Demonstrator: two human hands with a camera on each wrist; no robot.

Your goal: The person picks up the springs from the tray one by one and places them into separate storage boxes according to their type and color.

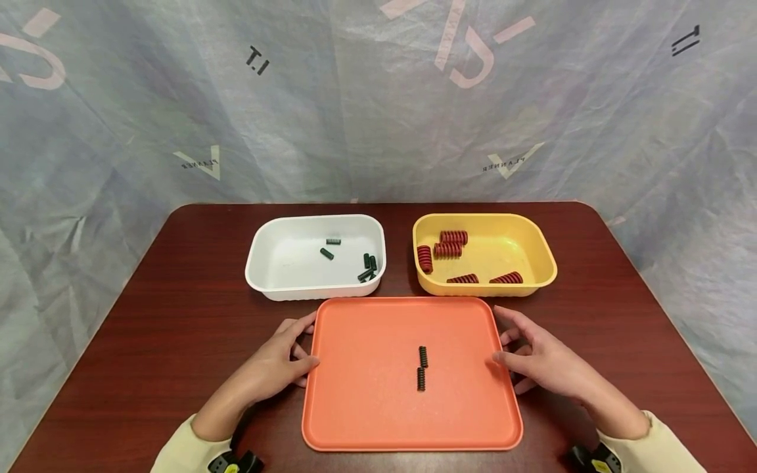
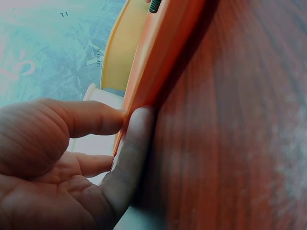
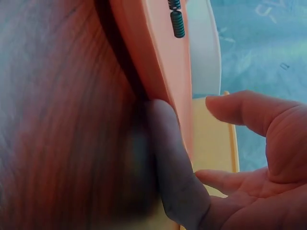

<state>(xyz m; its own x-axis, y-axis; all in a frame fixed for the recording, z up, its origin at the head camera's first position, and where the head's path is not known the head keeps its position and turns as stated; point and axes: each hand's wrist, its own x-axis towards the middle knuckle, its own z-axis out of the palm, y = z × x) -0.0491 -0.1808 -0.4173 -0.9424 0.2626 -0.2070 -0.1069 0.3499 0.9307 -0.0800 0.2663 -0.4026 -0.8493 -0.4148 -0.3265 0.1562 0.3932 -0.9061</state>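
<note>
An orange tray (image 1: 367, 401) lies on the table, with two small dark springs (image 1: 421, 379) end to end right of its middle. My left hand (image 1: 275, 364) holds the tray's left rim; in the left wrist view the thumb (image 2: 103, 120) meets the top edge and a finger (image 2: 136, 143) lies along the outer side. At the right rim is my right hand (image 1: 547, 361). Its finger (image 3: 168, 134) touches the tray's side in the right wrist view, while the thumb (image 3: 228, 106) stands off the rim. Some fingertips are hidden behind the tray's edges.
Behind the tray stand a white bin (image 1: 284, 253) with several small dark green springs and a yellow bin (image 1: 514, 246) with several larger red springs. The dark red wooden table (image 1: 148, 315) backs onto a grey printed curtain (image 1: 355, 98).
</note>
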